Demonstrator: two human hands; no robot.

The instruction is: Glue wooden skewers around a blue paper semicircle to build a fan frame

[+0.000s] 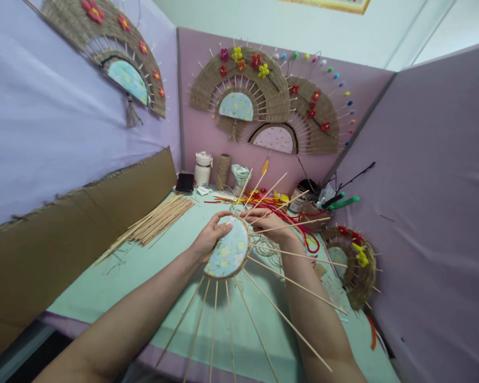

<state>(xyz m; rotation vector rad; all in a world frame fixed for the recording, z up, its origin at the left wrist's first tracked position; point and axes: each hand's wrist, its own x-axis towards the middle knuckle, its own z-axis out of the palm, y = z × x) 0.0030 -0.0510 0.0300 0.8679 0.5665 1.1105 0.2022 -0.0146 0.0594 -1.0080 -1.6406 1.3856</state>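
My left hand (212, 236) grips a half-round fan base (228, 252) by its straight side, thumb on top. The base is covered in pale blue floral cloth and edged with twine. Thin wooden sticks (291, 276) spread outward from its curved edge like rays. At the far end of the base is my right hand (269, 221), partly behind the sticks, its fingers pinched at the edge. Loose loops of twine (269, 252) hang below this hand, and it seems to hold the strand; the fingertips are partly hidden.
A pile of wooden sticks (155, 221) lies left of my hands. Behind stand a white bottle (203, 169), a twine spool (223, 171) and a pen pot (316, 215). Colourful pipe cleaners (311, 239) lie at right. A cardboard panel (104, 207) borders the left; finished woven fans (239, 61) hang behind.
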